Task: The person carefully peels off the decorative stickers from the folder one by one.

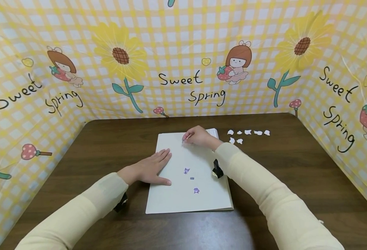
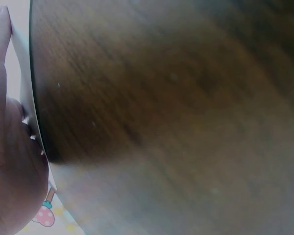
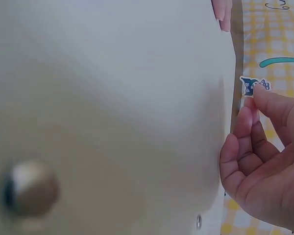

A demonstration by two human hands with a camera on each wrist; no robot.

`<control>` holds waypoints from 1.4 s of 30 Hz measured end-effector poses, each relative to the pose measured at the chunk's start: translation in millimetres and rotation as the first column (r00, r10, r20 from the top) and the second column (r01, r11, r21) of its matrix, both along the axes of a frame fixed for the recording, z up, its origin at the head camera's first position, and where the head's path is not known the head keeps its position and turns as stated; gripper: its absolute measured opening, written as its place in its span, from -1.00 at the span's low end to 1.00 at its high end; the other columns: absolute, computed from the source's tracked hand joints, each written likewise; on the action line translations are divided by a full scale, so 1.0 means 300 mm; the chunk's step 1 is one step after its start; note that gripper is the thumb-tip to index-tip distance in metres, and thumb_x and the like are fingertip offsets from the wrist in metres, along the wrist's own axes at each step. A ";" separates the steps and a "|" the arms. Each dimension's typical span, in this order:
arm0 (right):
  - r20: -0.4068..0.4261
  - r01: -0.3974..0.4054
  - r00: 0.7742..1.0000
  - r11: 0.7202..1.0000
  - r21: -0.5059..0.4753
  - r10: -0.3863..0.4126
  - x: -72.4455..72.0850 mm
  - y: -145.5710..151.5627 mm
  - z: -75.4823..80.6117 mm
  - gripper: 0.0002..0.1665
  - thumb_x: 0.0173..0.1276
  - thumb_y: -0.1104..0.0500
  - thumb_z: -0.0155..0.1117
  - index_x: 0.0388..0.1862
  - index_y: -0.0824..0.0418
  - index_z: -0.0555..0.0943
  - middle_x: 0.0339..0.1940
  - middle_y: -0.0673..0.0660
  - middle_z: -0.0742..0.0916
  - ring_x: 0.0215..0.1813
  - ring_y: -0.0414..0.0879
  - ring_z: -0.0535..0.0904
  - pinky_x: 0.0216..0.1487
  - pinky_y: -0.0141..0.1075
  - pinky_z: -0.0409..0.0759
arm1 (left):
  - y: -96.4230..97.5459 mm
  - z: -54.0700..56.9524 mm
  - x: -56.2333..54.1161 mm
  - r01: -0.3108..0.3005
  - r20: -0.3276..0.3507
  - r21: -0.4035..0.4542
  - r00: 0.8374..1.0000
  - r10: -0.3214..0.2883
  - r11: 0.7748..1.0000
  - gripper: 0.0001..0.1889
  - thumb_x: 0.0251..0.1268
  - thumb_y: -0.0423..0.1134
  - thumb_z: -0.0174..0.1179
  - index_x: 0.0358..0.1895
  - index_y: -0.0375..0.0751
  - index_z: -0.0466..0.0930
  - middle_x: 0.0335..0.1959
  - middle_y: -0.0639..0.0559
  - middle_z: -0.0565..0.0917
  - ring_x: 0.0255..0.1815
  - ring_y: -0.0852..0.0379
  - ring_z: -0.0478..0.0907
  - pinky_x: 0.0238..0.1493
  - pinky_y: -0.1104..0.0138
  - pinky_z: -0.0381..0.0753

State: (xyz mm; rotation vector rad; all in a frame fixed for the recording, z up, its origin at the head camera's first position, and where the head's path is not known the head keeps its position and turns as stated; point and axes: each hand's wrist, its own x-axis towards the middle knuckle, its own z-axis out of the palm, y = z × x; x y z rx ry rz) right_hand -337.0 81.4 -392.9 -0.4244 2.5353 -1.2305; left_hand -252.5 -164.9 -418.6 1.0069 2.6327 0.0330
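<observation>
A white pad or book with thick pages (image 1: 186, 203) lies on the brown table. My right hand (image 1: 199, 136), over its upper part, pinches a small dark-blue cartoon sticker with a white border (image 3: 249, 86) between thumb and forefinger. The other fingers of that hand curl loosely in the right wrist view. My left hand (image 1: 152, 169) rests flat across the left edge of the pad, fingers straight and thumb apart. Below the hands, three small purple stickers sit on the page: one upper (image 1: 186, 171), one tiny rectangular (image 1: 192, 178) and one lower (image 1: 196, 190).
Several white-backed cut-out pieces (image 1: 247, 132) lie in two rows on the table (image 1: 274, 156), right of the pad's far end. A yellow checked cloth (image 1: 177, 45) with printed flowers and figures surrounds the table at the back and sides.
</observation>
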 end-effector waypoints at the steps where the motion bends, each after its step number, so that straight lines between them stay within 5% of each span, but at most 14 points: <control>1: 0.001 -0.002 1.000 1.000 -0.005 0.002 0.000 0.006 0.002 -0.89 0.34 0.20 0.35 -0.20 0.18 0.74 -0.27 0.05 0.71 -0.28 -0.12 0.53 -0.27 -0.35 0.51 | 0.000 -0.002 -0.001 0.000 -0.001 -0.003 1.000 0.000 1.000 0.22 0.07 0.59 -0.07 0.56 -0.26 -0.22 0.58 -0.16 -0.26 0.56 -0.08 -0.34 0.47 0.06 -0.12; 25: 0.017 0.094 0.996 0.987 -0.127 -0.093 0.004 0.208 0.018 -0.69 0.35 0.06 0.35 -0.05 0.22 0.71 -0.10 0.12 0.74 -0.02 0.03 0.61 0.05 -0.12 0.54 | -0.013 -0.016 0.002 0.007 -0.015 0.012 1.000 -0.007 1.000 0.21 0.09 0.59 -0.09 0.56 -0.26 -0.24 0.58 -0.17 -0.26 0.56 -0.08 -0.34 0.47 0.07 -0.13; 42: 0.024 0.205 0.979 0.956 -0.212 -0.204 0.033 0.354 0.000 -0.80 0.33 0.23 0.34 -0.14 0.33 0.62 -0.26 0.15 0.64 -0.17 0.06 0.55 0.02 -0.01 0.55 | -0.008 -0.010 -0.004 0.028 -0.027 0.016 0.999 -0.028 0.999 0.21 0.09 0.59 -0.09 0.56 -0.28 -0.23 0.57 -0.18 -0.25 0.56 -0.10 -0.32 0.47 0.06 -0.13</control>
